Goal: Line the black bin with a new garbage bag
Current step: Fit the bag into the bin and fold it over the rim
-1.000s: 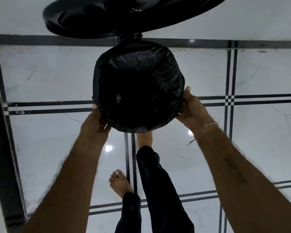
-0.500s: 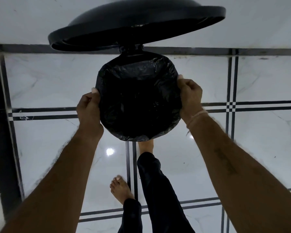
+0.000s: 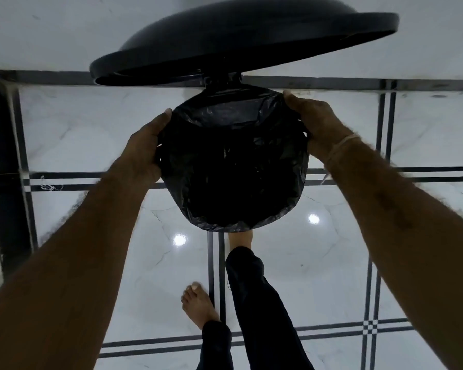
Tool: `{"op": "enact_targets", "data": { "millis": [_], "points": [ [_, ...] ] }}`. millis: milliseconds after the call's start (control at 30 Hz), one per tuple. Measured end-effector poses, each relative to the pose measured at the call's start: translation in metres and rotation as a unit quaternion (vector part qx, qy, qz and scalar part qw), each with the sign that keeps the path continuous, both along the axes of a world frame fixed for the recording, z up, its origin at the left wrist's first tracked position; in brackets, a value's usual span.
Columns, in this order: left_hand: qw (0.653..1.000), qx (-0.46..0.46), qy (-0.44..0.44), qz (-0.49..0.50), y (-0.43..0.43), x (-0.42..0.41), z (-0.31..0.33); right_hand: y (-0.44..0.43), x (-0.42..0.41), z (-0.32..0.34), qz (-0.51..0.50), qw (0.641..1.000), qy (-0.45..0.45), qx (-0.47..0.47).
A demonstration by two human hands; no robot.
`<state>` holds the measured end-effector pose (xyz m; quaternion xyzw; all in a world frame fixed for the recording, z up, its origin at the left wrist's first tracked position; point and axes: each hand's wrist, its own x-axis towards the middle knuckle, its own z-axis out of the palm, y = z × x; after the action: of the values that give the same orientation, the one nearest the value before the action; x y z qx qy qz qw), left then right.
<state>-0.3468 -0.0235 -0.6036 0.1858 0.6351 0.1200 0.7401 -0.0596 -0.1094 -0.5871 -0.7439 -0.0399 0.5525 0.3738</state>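
**Hands grip bag at the bin's rim**

Both hands clasp the black garbage bag (image 3: 233,166) where it folds over the rim of the black bin. Left hand (image 3: 142,148) curls around the rim's left side, thumb up along the plastic, fingers hidden behind it. Right hand (image 3: 313,121) clamps the far right edge, fingers wrapped over the folded film, a pale thread band (image 3: 340,148) on the wrist just behind it. Between the two hands the bag hangs open into the bin, its crinkled mouth dark inside. Beyond the hands the round lid (image 3: 241,41) stands tilted up on its hinge. Below the hands, one bare foot (image 3: 239,239) reaches under the bin's near edge; the other foot (image 3: 198,303) stands on the white tiled floor (image 3: 91,129) nearer the person.
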Motion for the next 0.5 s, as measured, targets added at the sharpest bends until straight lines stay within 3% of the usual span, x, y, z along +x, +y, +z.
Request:
{"op": "enact_targets", "data": {
  "millis": [167,333,500],
  "points": [
    [0.998,-0.059,0.004,-0.027,0.017,0.003,-0.011,0.010,0.015,-0.009,0.053,0.996,0.030,-0.057],
    [0.997,-0.026,-0.037,-0.062,0.030,-0.001,-0.018,0.028,0.015,-0.003,0.108,0.991,0.074,-0.017],
    [0.992,-0.018,-0.012,-0.123,0.045,0.022,-0.012,0.057,0.004,-0.004,0.149,0.986,0.067,-0.041]
  ]
}}
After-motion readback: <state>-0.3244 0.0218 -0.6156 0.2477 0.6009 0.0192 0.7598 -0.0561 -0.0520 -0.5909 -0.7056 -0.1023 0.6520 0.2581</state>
